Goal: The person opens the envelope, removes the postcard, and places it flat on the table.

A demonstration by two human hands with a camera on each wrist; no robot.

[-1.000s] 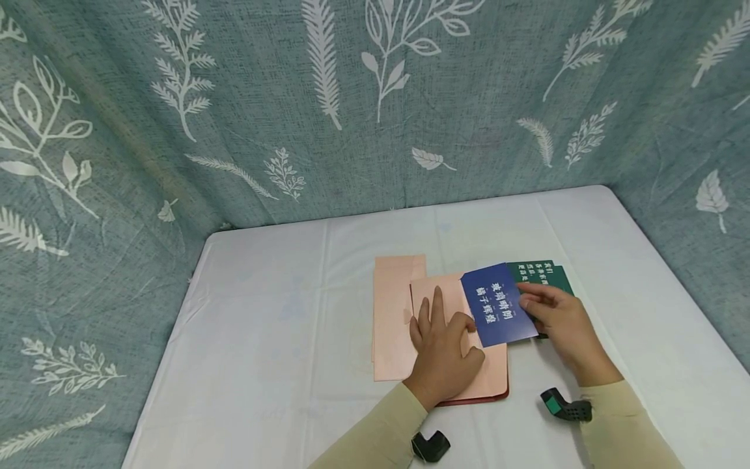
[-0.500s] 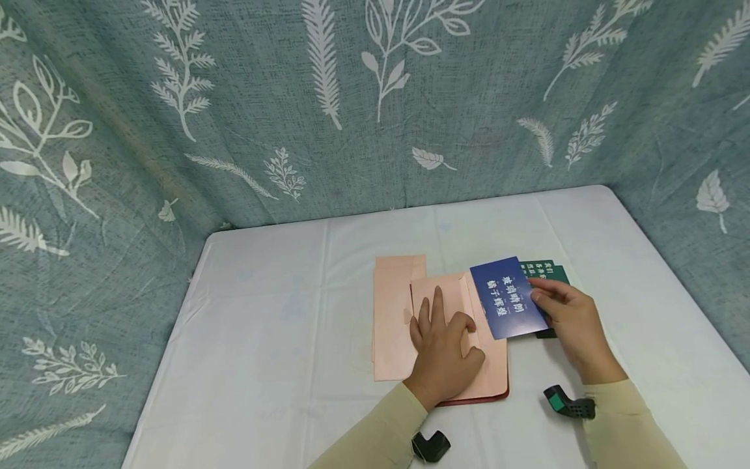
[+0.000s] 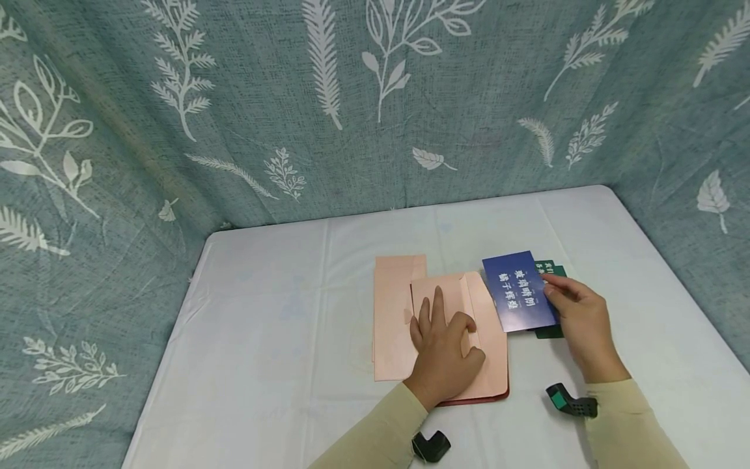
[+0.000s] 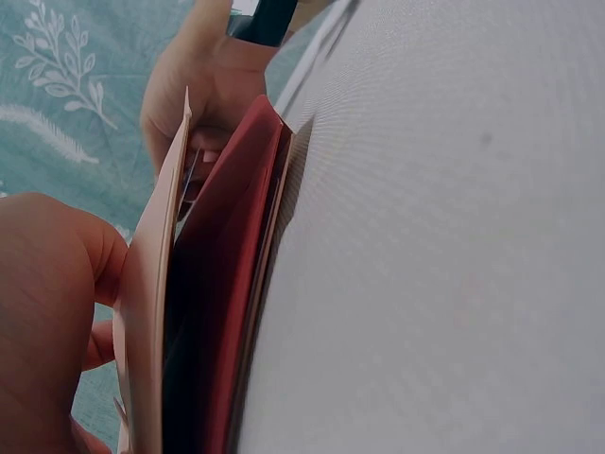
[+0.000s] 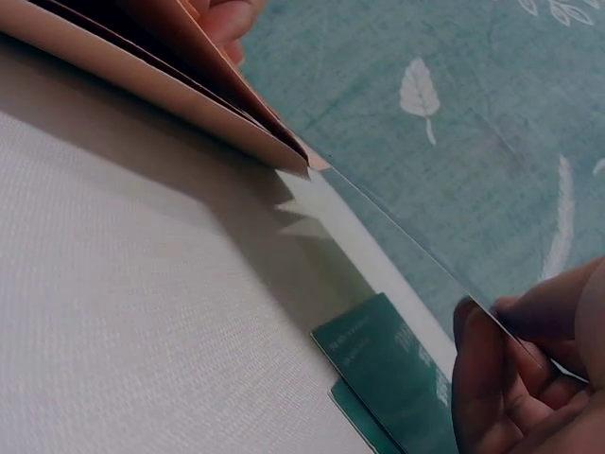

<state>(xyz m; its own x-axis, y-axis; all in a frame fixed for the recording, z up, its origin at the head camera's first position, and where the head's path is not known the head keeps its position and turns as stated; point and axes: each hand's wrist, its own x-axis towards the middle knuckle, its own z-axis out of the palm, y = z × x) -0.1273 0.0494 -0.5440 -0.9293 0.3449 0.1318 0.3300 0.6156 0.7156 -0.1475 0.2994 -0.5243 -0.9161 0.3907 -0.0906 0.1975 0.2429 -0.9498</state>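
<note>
In the head view, my left hand (image 3: 445, 358) rests on a pink envelope (image 3: 491, 368), its middle fingers stretched out and the index bent. The envelope's flap side faces up and points right. A dark red layer (image 4: 232, 227) shows beneath the pink one in the left wrist view, with a gap between them. My right hand (image 3: 583, 329) pinches a blue card (image 3: 515, 293) with white writing by its right edge. The card hangs just right of the envelope, partly over some green cards (image 3: 549, 332). Seen from the right wrist, the card is nearly edge-on.
More pink envelopes (image 3: 389, 319) lie on the left, partly under the top one. All of it is on a white-covered table (image 3: 263, 352). A teal curtain (image 3: 363, 150) with white leaf patterns rises behind the table and at both sides.
My right hand has drawn the blue card to the right and slightly away from me, off the envelope and further over the green cards. My left hand has stayed in place.
</note>
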